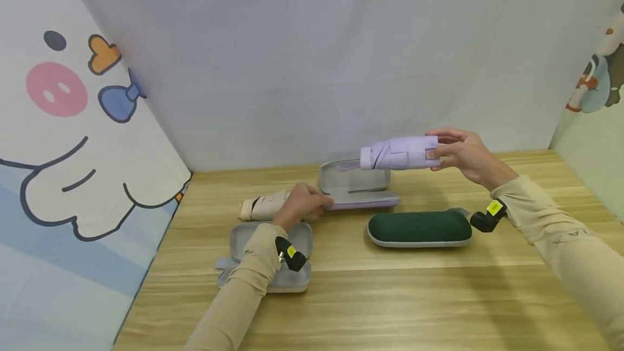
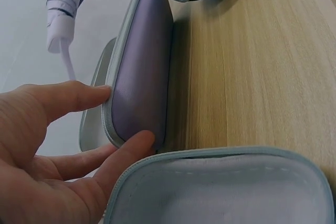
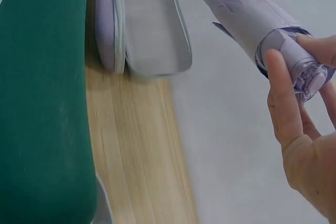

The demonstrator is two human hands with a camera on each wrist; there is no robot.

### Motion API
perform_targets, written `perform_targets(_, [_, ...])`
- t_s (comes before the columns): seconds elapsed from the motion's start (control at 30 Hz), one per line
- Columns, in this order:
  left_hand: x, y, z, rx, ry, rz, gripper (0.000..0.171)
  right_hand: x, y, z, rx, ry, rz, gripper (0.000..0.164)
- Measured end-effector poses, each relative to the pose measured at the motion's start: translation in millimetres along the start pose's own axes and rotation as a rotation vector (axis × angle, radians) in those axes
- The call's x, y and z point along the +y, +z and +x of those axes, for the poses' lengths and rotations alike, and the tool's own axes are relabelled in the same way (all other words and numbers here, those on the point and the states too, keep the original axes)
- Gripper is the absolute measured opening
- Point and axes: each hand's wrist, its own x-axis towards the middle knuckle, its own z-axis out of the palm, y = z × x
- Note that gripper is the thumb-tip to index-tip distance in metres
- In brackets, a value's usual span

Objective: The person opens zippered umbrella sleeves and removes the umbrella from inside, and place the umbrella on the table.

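Note:
My right hand point(image 1: 463, 153) grips one end of a folded lavender umbrella point(image 1: 402, 153), held level above the table. Its strap end points left, over the open lavender zip case point(image 1: 365, 204). At that case's left end, my left hand point(image 1: 302, 202) pinches the rim of the near half. The left wrist view shows a finger on the zip edge and another against the lavender side point(image 2: 144, 61). In the right wrist view, fingers and thumb wrap the umbrella's rolled end point(image 3: 310, 80), and the grey inside of the case's far half point(image 3: 152, 24) shows bare.
A folded cream umbrella point(image 1: 263, 207) lies left of my left hand, partly hidden by it. Nearer stands an open grey-lined case point(image 1: 292, 285), partly behind my left forearm. A closed green case point(image 1: 419, 227) sits front right. A pale wall point(image 1: 292, 69) rises behind the table.

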Motion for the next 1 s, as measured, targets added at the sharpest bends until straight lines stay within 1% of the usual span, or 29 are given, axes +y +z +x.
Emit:
perform_targets(0.2, [-0.8, 0.5, 1.1, -0.003, -0.004, -0.011, 0.019, 4.9, -19.0, -7.2, 0.011, 0.010, -0.016, 0.032])
perform_targets(0.43, [-1.4, 1.5, 1.4, -0.005, -0.005, -0.006, 0.019, 16.8, -45.9, -14.2, -0.052, 0.022, 0.076, 0.033])
perform_targets(0.57, [-2.4, 1.2, 1.9, -0.005, -0.011, 0.000, 0.019, 25.9, -59.7, -17.5, -0.045, 0.048, 0.074, 0.032])
perform_targets(0.7, [-2.4, 0.5, 1.1, -0.007, -0.013, 0.005, 0.021, 36.1, -72.5, -18.9, -0.050, 0.053, 0.074, 0.034])
perform_targets(0.83, [-1.7, 0.1, -0.3, -0.014, -0.002, 0.006, 0.022, 45.4, -86.6, -19.6, -0.060, 0.048, 0.078, 0.037])
perform_targets(1.0, [-2.0, 0.0, -0.5, -0.018, 0.012, 0.004, 0.023, 54.5, -103.4, -22.1, -0.047, 0.077, 0.100, 0.038])
